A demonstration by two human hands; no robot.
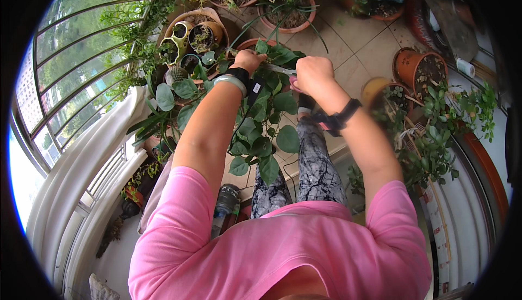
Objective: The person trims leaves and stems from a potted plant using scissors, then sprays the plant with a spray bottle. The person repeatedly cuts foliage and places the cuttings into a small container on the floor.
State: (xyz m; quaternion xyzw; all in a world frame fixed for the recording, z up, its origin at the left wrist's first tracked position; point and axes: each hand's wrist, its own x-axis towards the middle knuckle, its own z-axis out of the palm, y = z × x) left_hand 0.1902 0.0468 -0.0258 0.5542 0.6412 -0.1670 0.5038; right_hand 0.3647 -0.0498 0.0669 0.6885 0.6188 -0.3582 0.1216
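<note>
My right hand (315,71) grips scissors (280,69) by their pink handles, and the metal blades point left toward my other hand. My left hand (248,61) is closed on a stem of a broad-leaved green plant (261,147); the exact spot of the hold is hidden by my fingers. Leaves hang below both hands, in front of my legs. The blade tips end close to the left fingers, among the foliage. Behind the hands, part of a terracotta pot rim (255,42) shows.
A large pot holding smaller pots (210,12) stands at the upper left, near a round cactus (176,75). A spiky-leaved potted plant (287,10) stands ahead. To the right, an orange pot (428,73) lies tilted beside a jade-like plant (438,137). Window bars (89,51) line the left.
</note>
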